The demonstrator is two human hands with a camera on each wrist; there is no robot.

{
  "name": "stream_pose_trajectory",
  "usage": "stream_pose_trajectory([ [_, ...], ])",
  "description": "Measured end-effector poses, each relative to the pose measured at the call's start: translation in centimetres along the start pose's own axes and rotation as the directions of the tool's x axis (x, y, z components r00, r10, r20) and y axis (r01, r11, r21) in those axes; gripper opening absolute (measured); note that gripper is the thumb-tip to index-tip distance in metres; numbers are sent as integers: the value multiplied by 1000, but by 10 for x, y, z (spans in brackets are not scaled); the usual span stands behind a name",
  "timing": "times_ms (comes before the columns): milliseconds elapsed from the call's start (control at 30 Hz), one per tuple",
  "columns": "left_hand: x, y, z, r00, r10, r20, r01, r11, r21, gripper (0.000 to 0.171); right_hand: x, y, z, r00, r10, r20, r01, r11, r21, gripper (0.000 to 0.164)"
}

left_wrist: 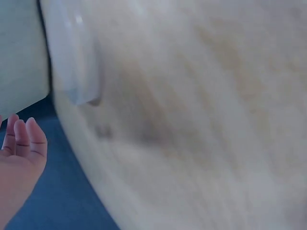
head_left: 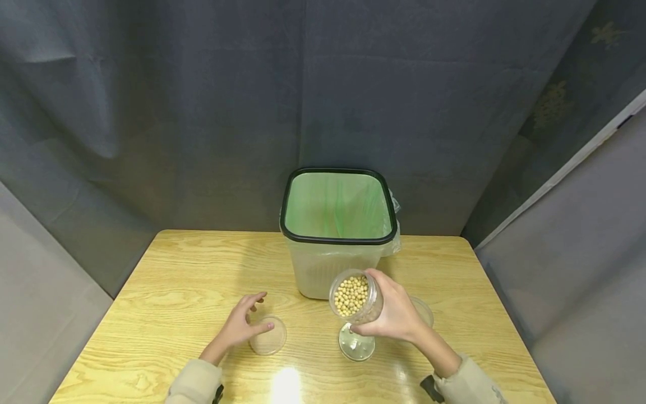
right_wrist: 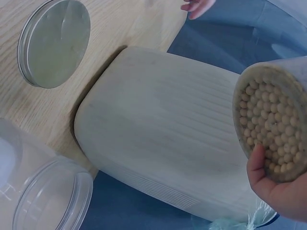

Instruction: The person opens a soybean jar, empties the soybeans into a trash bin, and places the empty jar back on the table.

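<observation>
My right hand (head_left: 396,314) grips a clear plastic jar (head_left: 374,308), which is tilted above the table in front of the bin. It holds pale yellow beans (head_left: 350,295), which also show through the jar's round base (right_wrist: 271,124) in the right wrist view. My left hand (head_left: 237,325), fingers spread and slightly bent, hovers by a clear round container (head_left: 270,342) and holds nothing. In the left wrist view, its fingers (left_wrist: 36,139) are loosely bent, apart from a blurred clear container (left_wrist: 74,52). Below the held jar lies a round metal-rimmed lid (head_left: 356,343).
A pale bin (head_left: 328,266) with a black rim and green liner stands at the back of the wooden table (head_left: 202,269). Another clear jar (right_wrist: 57,191) is to the right, partly behind my right hand in the head view. Dark curtains (head_left: 227,112) hang behind.
</observation>
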State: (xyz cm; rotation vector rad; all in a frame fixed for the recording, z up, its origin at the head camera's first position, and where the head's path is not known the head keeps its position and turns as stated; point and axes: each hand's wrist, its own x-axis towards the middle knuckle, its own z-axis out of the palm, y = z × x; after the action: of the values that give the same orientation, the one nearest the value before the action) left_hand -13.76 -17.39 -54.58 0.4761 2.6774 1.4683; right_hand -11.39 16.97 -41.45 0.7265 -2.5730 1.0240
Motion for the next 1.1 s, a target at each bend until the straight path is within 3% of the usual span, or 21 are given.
stream_pose_trajectory([
  [367, 14, 26, -11, 987, 137, -83, -136, 990, 19, 67, 1, 0, -1, 1000, -19, -9, 19, 1000, -5, 96],
  [600, 17, 85, -28, 965, 226, -134, -229, 973, -11, 61, 1, 0, -2, 1000, -15, -5, 15, 1000, -6, 96],
  [700, 23, 96, -33, 952, 265, -154, -271, 963, -14, 63, 1, 0, -1, 1000, -17, -6, 17, 1000, -5, 96],
  [900, 36, 112, -41, 937, 304, -172, -314, 949, -34, 69, 0, 0, 0, 1000, -19, -7, 19, 1000, 0, 97],
  [1100, 50, 127, -49, 937, 297, -181, -316, 945, -87, 77, 0, 1, 0, 1000, -25, -12, 25, 1000, 2, 97],
])
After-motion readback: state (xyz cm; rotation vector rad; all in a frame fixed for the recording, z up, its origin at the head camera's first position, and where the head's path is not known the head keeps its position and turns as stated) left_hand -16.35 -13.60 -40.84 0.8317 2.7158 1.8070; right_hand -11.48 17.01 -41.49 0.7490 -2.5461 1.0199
